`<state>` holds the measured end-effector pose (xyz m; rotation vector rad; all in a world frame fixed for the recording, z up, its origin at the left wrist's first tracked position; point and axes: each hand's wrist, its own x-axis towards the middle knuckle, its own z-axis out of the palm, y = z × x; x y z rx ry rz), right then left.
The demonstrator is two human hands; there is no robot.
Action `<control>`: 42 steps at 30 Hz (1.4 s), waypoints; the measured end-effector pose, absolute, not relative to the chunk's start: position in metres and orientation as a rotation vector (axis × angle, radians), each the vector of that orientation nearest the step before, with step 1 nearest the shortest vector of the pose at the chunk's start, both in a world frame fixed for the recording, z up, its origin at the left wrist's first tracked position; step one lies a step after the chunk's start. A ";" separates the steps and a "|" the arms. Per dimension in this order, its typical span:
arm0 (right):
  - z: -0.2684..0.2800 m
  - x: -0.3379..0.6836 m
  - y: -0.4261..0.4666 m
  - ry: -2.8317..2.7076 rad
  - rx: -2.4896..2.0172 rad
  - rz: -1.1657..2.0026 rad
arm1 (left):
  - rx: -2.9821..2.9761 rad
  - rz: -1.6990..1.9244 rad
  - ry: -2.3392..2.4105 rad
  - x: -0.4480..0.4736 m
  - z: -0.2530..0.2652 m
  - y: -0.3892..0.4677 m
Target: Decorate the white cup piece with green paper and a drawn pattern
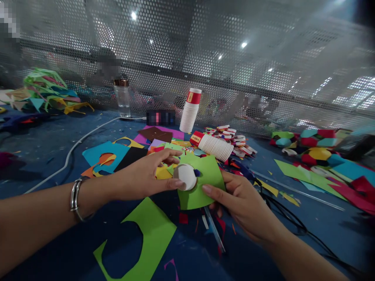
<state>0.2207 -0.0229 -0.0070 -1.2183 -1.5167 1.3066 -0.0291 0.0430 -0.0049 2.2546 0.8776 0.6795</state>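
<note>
Right hand (241, 203) pinched the green paper (209, 173) between thumb and fingers, palm turned inward. Left hand (143, 175) was spread, thumb at the white disc's (187, 175) edge.

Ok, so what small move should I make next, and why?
I'd probably steady the white round piece against the green paper with your left hand: its thumb appears to be at the piece's edge, while your right hand grips the paper's side.
</note>
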 end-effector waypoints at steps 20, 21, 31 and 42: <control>0.001 0.270 -0.005 -2.127 -1.714 0.546 | 1.254 0.977 0.832 -0.029 -0.003 0.050; 0.001 0.270 -0.006 -2.163 -1.733 0.532 | 1.270 0.982 0.837 -0.029 -0.003 0.049; -0.003 0.269 -0.009 -2.329 -1.791 0.449 | 1.538 0.933 0.855 -0.023 -0.004 0.038; 0.009 0.274 -0.007 -2.024 -1.734 0.603 | 1.593 0.815 0.796 -0.026 -0.001 0.036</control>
